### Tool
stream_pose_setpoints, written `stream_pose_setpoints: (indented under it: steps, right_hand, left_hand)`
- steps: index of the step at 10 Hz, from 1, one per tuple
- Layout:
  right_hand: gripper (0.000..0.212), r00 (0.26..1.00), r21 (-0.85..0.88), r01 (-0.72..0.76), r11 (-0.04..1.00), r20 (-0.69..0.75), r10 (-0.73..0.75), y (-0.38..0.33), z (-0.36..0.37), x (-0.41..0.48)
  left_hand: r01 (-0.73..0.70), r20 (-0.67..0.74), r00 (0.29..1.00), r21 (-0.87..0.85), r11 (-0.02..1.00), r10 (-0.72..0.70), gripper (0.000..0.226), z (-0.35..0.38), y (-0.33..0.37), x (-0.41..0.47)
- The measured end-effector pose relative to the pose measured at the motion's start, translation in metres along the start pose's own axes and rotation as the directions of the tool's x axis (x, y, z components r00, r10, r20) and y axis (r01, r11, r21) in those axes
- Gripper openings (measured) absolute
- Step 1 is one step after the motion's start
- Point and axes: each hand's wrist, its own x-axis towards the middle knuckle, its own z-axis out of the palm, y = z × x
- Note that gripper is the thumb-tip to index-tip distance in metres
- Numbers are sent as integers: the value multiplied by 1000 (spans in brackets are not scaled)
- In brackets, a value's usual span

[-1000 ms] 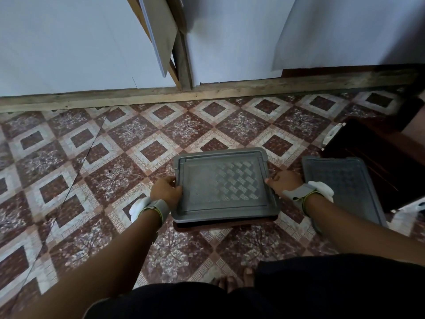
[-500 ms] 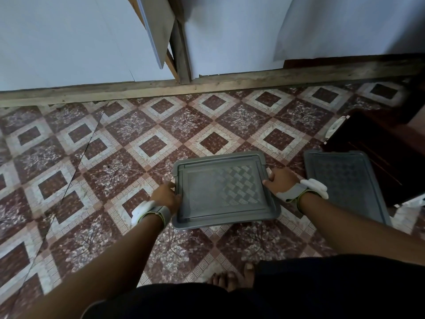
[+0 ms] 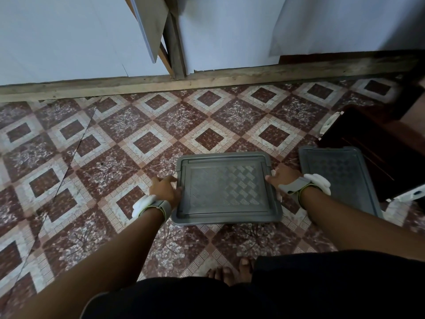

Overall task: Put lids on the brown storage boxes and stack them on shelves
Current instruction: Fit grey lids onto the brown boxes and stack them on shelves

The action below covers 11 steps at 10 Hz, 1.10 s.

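Your left hand is curled over the left edge of the lid, fingers wrapped onto the rim. Your right hand has the same kind of grip on the right edge, so you're holding it from both sides. Each wrist wears a grey band with a white pod on it.

The lid is grey with a woven pattern pressed into the top. It sits flat and level over the floor, a bit right of the middle and towards the near edge. Whatever's under it is hidden, so I can't tell if it's seated on anything. A bit of white peeks out by your right fingers, too small to make out.

Just right of your right wrist there's a second lid, same grey, lying apart from the first one. Its far right side is up against a brown box at the floor's right edge, which has a white latch on its far left corner.

Your toes poke out at the near edge. Along the far edge runs a wooden beam, with white wall above it and a grey board leaning there.
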Motion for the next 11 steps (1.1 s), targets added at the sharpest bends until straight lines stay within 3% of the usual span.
stream_pose_setpoints:
  steps: [1,2,3,4,6,7,8,9,10,11]
  right_hand:
    - [46,999,67,-31,997,-43,33,-3,-4,-1]
    - [37,996,68,-58,996,66,53,-6,-3,-3]
    - [39,995,42,-64,997,73,61,-7,-1,-2]
    - [35,989,73,-148,986,2,148,-15,-2,-6]
    - [44,976,79,-145,986,-153,155,-27,6,-11]
    - [40,972,125,-155,980,-156,174,-29,4,-10]
    - [20,974,205,-173,963,-106,198,-26,-5,-7]
    - [33,979,229,-181,957,-56,198,-20,-7,-11]
    - [28,983,256,-163,953,-37,178,-16,-1,-13]
    - [36,984,227,-168,959,-18,176,-12,2,-8]
  left_hand:
    - [100,82,992,-40,994,-96,48,-2,5,1]
    - [122,163,980,-16,992,-118,44,-6,4,9]
    - [141,197,971,2,990,-138,42,-7,3,10]
    - [145,157,978,-18,989,-140,38,-5,6,8]
    - [53,30,998,-58,997,-51,18,1,18,1]
    - [80,86,994,-150,985,-67,21,-3,12,3]
    - [127,102,990,-288,949,-101,21,-5,3,5]
    - [160,121,985,-357,920,-125,28,-6,-1,6]
    - [146,94,988,-317,937,-122,25,-8,3,1]
    - [168,91,985,-258,951,-149,32,-6,10,-2]
